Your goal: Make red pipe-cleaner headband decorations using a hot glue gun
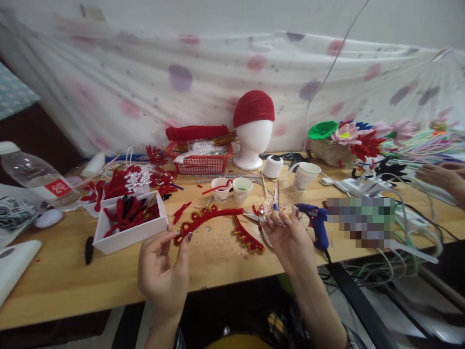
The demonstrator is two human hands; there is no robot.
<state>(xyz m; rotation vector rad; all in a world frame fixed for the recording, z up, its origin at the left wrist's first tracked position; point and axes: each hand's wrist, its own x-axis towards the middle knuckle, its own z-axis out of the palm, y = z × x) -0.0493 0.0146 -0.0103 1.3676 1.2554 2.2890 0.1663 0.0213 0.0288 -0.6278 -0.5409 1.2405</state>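
Note:
My left hand (165, 271) pinches one end of a curved red strip with a scalloped, gold-edged side (198, 221). The strip's plain red end reaches right, close to metal blades that look like scissors (253, 216). Beside those blades is my right hand (290, 240), its fingers curled and closed. Whether it grips the scissors or something small is hidden by the fingers. A second red strip with gold loops (248, 235) lies on the table between my hands. Just right of my right hand stands a blue glue gun (318, 225).
A white box of red and black pieces (134, 235) sits left. Behind are paper cups (242, 189), a red basket (201, 165) and a red-capped foam head (254, 133). Flowers (348, 135), cables (410, 213) and another person's hands (441, 179) are at right.

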